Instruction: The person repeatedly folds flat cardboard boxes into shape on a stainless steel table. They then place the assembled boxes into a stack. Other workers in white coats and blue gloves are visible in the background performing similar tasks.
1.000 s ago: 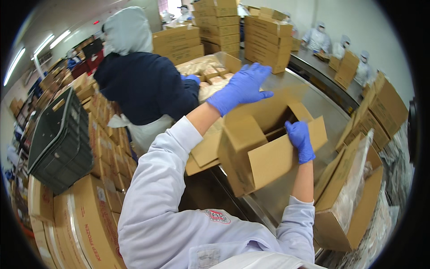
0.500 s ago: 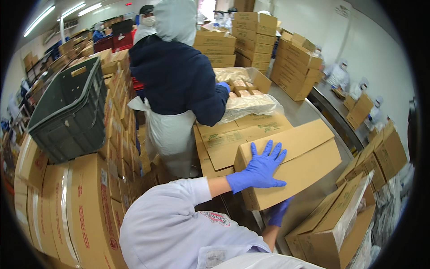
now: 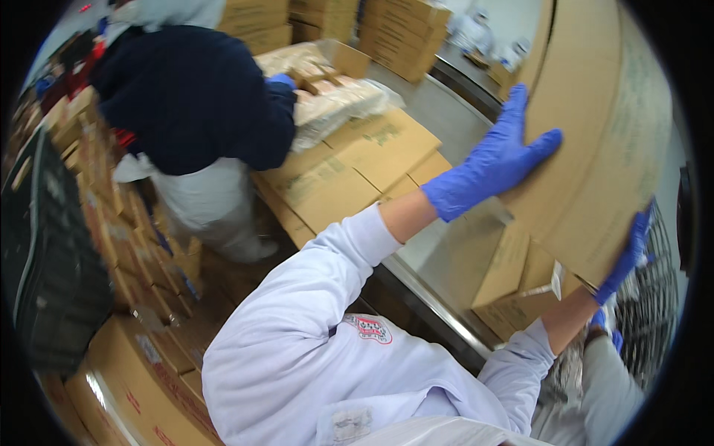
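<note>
I hold a large closed cardboard box (image 3: pixel 595 141) lifted up at the right of the view. My left hand (image 3: pixel 497 157), in a blue glove, is spread flat against its broad side. My right hand (image 3: pixel 628 254), also gloved in blue, grips the box's lower right edge. Both white sleeves reach up from the bottom of the picture.
A steel table (image 3: pixel 446 119) carries flattened cartons (image 3: pixel 349 167) and bagged goods (image 3: pixel 327 97). A co-worker in a dark top (image 3: pixel 190 97) leans over it. An open carton (image 3: pixel 520 275) sits below the box. Stacked cartons (image 3: pixel 134 372) and a black crate (image 3: pixel 44 253) line the left.
The box has risen from table height to up near my head at the right. Both hands stayed on it, and my view swung toward the right.
</note>
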The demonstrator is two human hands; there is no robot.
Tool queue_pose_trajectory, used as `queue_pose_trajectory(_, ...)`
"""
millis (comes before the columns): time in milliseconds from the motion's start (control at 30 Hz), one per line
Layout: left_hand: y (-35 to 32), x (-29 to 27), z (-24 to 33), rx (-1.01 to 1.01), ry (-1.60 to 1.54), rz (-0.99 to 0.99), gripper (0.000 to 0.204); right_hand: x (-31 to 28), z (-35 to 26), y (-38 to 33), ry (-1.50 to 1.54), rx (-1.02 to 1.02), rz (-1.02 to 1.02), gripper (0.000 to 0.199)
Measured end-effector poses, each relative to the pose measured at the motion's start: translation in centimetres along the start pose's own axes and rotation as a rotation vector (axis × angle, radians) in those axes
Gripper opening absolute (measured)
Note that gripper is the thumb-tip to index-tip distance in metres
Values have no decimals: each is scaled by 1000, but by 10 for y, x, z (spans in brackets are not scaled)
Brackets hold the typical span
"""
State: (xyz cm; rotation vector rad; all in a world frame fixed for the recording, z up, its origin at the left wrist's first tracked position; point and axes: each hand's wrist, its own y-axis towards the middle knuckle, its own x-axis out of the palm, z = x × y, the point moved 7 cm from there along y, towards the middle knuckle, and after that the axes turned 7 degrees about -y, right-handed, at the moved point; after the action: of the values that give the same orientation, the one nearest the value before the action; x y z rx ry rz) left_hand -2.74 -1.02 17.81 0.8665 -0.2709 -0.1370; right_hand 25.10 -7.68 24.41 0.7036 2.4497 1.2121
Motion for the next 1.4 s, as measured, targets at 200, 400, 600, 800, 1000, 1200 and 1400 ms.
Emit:
queue_pose_trajectory(200, -73, 165, 9, -22, -481, -313, 96, -118, -162, -105, -987, -704, 78, 44)
queue_pose_trajectory(400, -184, 267, -34, -266, -1089, -587, 85, -85, -208, -149, -958, -392, -35, 54)
queue_pose_trajectory(600, -298, 306, -193, -26, -387, -1054, 40, -56, -24, -85, -881, 324, -336, 62)
queue_pose_trajectory(800, -281, 223, -180, -801, -82, -1607, 47, -37, 156, -10, -1267, 336, -882, 63)
queue_pose_trajectory(1000, -167, 181, -166, -687, -123, -692, 39, -10, 180, 5, -1309, 248, -951, 63)
queue_pose_trajectory(1200, -128, 232, -148, -285, 138, -615, 37, -14, 180, 8, -1397, 234, -900, 64)
queue_pose_trajectory(1400, -126, 235, -155, -277, 198, -611, 39, -17, 48, -45, -1160, -240, -347, 58)
